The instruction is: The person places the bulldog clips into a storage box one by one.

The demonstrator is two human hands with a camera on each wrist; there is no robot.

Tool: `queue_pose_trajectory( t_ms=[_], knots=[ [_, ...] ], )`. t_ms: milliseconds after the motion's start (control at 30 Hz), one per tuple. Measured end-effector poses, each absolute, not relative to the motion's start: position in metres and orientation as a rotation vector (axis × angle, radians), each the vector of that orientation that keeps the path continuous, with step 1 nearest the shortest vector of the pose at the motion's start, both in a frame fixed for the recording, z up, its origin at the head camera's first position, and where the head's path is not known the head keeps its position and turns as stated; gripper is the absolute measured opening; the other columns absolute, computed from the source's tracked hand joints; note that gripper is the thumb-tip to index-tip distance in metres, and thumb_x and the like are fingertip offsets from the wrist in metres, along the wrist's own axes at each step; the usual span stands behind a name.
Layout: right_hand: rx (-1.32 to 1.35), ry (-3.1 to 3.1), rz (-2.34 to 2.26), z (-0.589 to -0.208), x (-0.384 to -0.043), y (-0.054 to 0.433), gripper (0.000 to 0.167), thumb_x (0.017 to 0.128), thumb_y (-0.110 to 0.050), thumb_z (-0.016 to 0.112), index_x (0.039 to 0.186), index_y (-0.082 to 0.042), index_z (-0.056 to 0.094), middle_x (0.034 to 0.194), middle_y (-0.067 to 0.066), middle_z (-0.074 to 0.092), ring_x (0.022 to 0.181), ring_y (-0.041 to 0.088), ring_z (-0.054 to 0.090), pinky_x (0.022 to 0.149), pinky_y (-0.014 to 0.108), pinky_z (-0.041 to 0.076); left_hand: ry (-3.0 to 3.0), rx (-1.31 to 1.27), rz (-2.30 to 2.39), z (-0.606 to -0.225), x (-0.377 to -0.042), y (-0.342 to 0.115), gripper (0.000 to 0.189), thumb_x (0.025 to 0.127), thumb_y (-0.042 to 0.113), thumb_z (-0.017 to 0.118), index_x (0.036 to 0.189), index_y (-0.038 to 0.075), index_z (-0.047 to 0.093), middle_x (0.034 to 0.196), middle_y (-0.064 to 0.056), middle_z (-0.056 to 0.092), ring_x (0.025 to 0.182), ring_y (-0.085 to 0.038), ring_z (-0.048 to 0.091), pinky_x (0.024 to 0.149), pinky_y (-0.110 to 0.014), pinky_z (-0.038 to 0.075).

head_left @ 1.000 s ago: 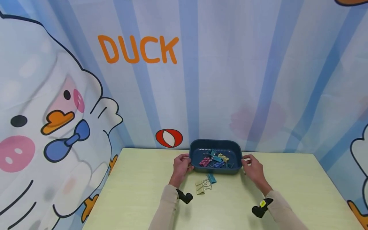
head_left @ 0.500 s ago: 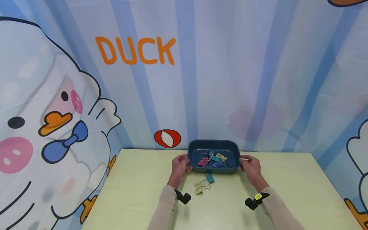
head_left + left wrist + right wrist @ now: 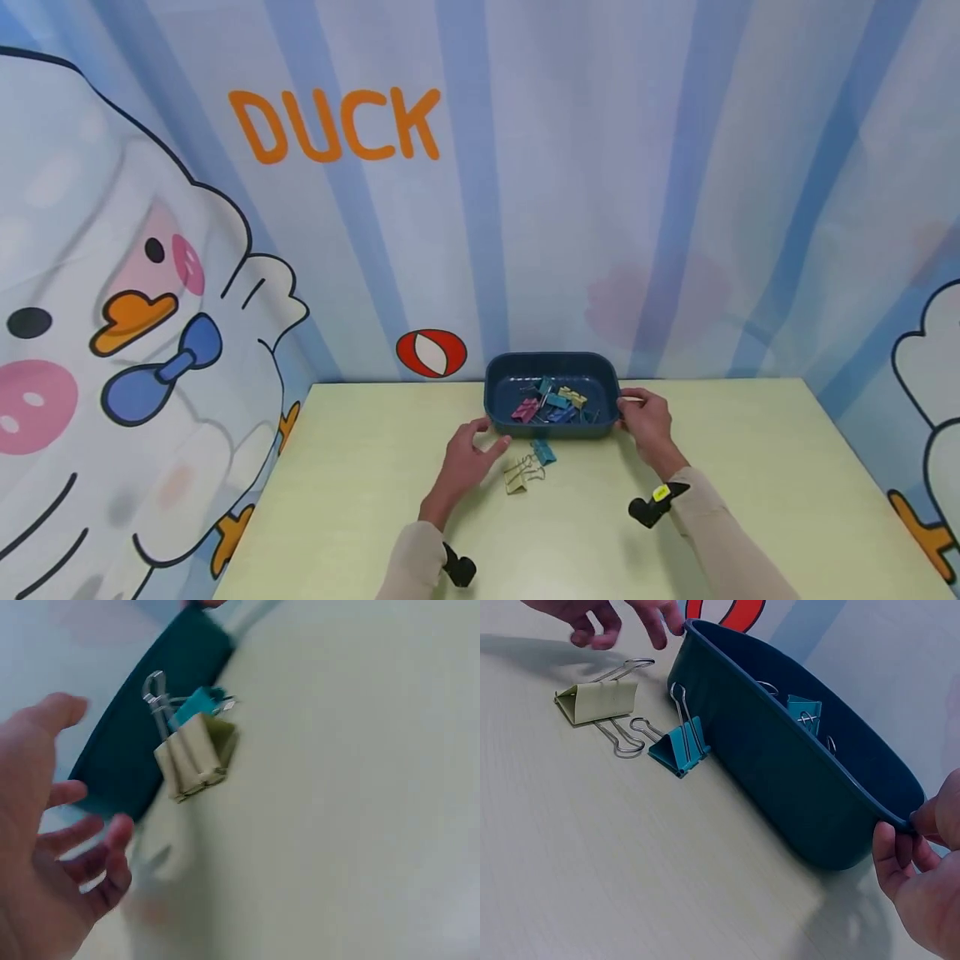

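Note:
A dark blue plastic bin (image 3: 551,432) stands at the table's back edge with several binder clips inside, among them a pink clip (image 3: 526,409) and a yellow clip (image 3: 572,397). My right hand (image 3: 647,423) pinches the bin's right end at the rim, thumb and fingers bent over it. Beside the front left corner, my left hand (image 3: 465,460) has its fingers spread and grips nothing. In front of the bin lie a pale yellow binder clip (image 3: 604,701) and a smaller blue binder clip (image 3: 681,746), the blue one close to the bin's wall.
The pale table (image 3: 352,500) ends at a blue striped curtain (image 3: 555,167) just behind the bin. Duck pictures are printed on the curtain. A small black camera (image 3: 459,567) is strapped to the left wrist and another camera (image 3: 649,510) to the right.
My left hand has let go of the bin's left end and drawn back toward the front. The right hand keeps its hold. The head view has shifted slightly.

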State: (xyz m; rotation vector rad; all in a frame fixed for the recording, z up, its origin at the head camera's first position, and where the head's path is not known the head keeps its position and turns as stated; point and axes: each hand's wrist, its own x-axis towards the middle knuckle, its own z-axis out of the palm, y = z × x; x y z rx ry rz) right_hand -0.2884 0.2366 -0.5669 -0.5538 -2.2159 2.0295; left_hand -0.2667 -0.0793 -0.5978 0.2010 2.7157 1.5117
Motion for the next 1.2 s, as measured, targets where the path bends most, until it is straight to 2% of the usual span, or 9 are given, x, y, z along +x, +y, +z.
queue_pose_trajectory(
  t_ms=[67, 167, 300, 400, 533, 633, 800, 967, 1200],
  knots=[
    [-0.554, -2.218, 2.012, -0.569, -0.290, 0.236, 0.034, 0.103, -0.006, 0.059, 0.134, 0.008, 0.060, 0.105, 0.024, 0.065, 0.058, 0.010, 0.062, 0.066, 0.032, 0.061, 2.815, 0.291, 1.306, -0.600, -0.253, -0.079, 0.069, 0.093, 0.055, 0.071, 0.142, 0.009, 0.058, 0.139, -0.014, 0.056, 0.115, -0.029, 0.059, 0.098, -0.051, 0.053],
    [-0.559, -2.223, 1.987, -0.571, -0.290, 0.234, 0.034, 0.103, -0.007, 0.059, 0.134, 0.007, 0.061, 0.107, 0.025, 0.065, 0.060, 0.013, 0.063, 0.065, 0.032, 0.060, 2.902, 0.348, 1.043, -0.604, -0.232, -0.073, 0.071, 0.090, 0.056, 0.074, 0.144, 0.013, 0.057, 0.140, -0.012, 0.054, 0.120, -0.032, 0.059, 0.099, -0.058, 0.052],
    [-0.567, -2.229, 1.968, -0.569, -0.291, 0.232, 0.034, 0.103, -0.007, 0.058, 0.134, 0.007, 0.061, 0.112, 0.028, 0.064, 0.066, 0.018, 0.065, 0.065, 0.033, 0.060, 3.007, 0.400, 0.860, -0.610, -0.216, -0.060, 0.064, 0.091, 0.051, 0.075, 0.143, 0.016, 0.058, 0.136, -0.011, 0.056, 0.108, -0.030, 0.065, 0.084, -0.056, 0.057],
    [-0.570, -2.233, 1.966, -0.569, -0.291, 0.230, 0.034, 0.103, -0.007, 0.058, 0.135, 0.007, 0.061, 0.113, 0.027, 0.064, 0.069, 0.019, 0.066, 0.067, 0.033, 0.060, 3.087, 0.427, 0.836, -0.615, -0.212, -0.055, 0.058, 0.093, 0.041, 0.076, 0.143, 0.017, 0.059, 0.139, -0.010, 0.057, 0.110, -0.030, 0.066, 0.081, -0.054, 0.058],
    [-0.582, -2.236, 1.952, -0.571, -0.290, 0.231, 0.034, 0.103, -0.007, 0.058, 0.134, 0.007, 0.062, 0.111, 0.025, 0.065, 0.066, 0.015, 0.065, 0.067, 0.032, 0.060, 3.136, 0.479, 0.843, -0.621, -0.211, -0.053, 0.055, 0.093, 0.031, 0.077, 0.143, 0.017, 0.058, 0.149, -0.007, 0.055, 0.123, -0.031, 0.063, 0.088, -0.053, 0.057],
    [-0.579, -2.229, 1.940, -0.573, -0.290, 0.231, 0.033, 0.103, -0.007, 0.058, 0.133, 0.008, 0.062, 0.109, 0.025, 0.064, 0.063, 0.012, 0.063, 0.066, 0.031, 0.060, 3.145, 0.514, 0.874, -0.624, -0.212, -0.052, 0.055, 0.093, 0.027, 0.077, 0.143, 0.015, 0.057, 0.148, -0.005, 0.059, 0.126, -0.029, 0.062, 0.095, -0.050, 0.055],
    [-0.570, -2.232, 1.937, -0.575, -0.291, 0.231, 0.033, 0.103, -0.007, 0.058, 0.132, 0.008, 0.062, 0.104, 0.021, 0.065, 0.064, 0.013, 0.064, 0.066, 0.031, 0.060, 3.225, 0.499, 0.886, -0.631, -0.211, -0.049, 0.053, 0.091, 0.023, 0.076, 0.141, 0.012, 0.060, 0.131, -0.006, 0.070, 0.110, -0.028, 0.069, 0.084, -0.047, 0.058],
    [-0.583, -2.226, 1.925, -0.577, -0.292, 0.230, 0.032, 0.102, -0.006, 0.060, 0.130, 0.008, 0.064, 0.101, 0.021, 0.066, 0.066, 0.019, 0.067, 0.065, 0.031, 0.060, 3.282, 0.499, 0.876, -0.635, -0.208, -0.048, 0.052, 0.091, 0.020, 0.072, 0.140, 0.011, 0.061, 0.119, -0.008, 0.073, 0.095, -0.027, 0.069, 0.073, -0.045, 0.058],
    [-0.601, -2.226, 1.914, -0.576, -0.292, 0.231, 0.031, 0.102, -0.008, 0.060, 0.129, 0.006, 0.065, 0.100, 0.020, 0.066, 0.065, 0.018, 0.067, 0.065, 0.032, 0.061, 3.270, 0.547, 0.982, -0.640, -0.208, -0.053, 0.046, 0.096, 0.005, 0.064, 0.141, 0.001, 0.061, 0.140, -0.017, 0.064, 0.120, -0.033, 0.066, 0.096, -0.049, 0.055]
  ],
)
